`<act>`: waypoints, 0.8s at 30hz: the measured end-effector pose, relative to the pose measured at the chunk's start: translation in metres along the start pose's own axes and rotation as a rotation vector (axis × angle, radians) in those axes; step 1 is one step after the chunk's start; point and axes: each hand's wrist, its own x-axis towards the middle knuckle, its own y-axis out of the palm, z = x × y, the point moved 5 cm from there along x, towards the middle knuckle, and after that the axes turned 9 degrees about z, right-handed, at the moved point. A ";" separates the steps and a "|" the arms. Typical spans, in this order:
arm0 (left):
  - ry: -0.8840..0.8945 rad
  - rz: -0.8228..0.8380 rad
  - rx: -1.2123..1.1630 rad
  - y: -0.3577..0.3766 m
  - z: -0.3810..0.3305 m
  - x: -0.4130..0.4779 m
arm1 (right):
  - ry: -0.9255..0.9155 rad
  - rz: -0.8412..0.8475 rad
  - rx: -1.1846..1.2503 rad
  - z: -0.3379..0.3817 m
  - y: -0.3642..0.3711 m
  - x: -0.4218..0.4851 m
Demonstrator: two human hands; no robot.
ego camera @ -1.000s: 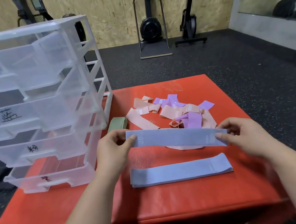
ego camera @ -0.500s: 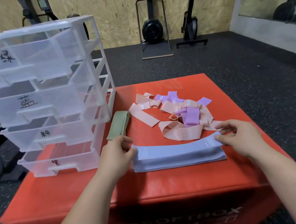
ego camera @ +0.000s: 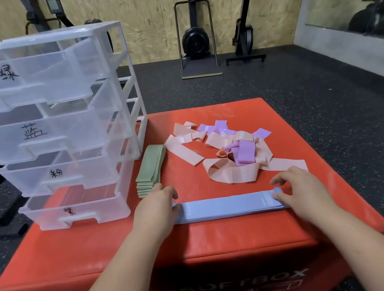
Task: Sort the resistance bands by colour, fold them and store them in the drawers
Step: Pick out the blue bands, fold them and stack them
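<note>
— Where are the hands sitting?

— Both are resting at the lower middle of the frame, on the stack of blue resistance bands (ego camera: pixel 227 206), which is lying flat across the near part of the red soft box (ego camera: pixel 224 237). The left hand (ego camera: pixel 156 210) is curling its fingers over the stack's left end. The right hand (ego camera: pixel 299 189) is pinching the right end, thumb on top and fingers bending over the far edge.

— And the other colours?

— The folded green bands (ego camera: pixel 150 171) are lying just above the left hand, beside the clear drawer unit (ego camera: pixel 62 119) at the left of the frame. Its four drawers are standing pulled out, each bearing a handwritten label. Loose pink bands (ego camera: pixel 230 174) are sprawling at centre right, above the blue stack, with purple bands (ego camera: pixel 244 153) tangling among them.
</note>
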 end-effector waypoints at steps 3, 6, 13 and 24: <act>0.049 -0.009 -0.006 -0.002 -0.003 0.002 | -0.048 0.037 -0.004 -0.003 -0.002 0.003; 0.164 0.057 -0.030 0.000 -0.008 0.002 | -0.105 0.083 -0.013 -0.001 -0.005 0.005; 0.311 0.251 -0.005 0.009 -0.015 -0.002 | -0.234 0.362 -0.116 0.004 0.001 0.005; 0.298 0.222 -0.033 0.007 -0.013 0.003 | -0.232 0.386 -0.153 0.000 0.000 0.009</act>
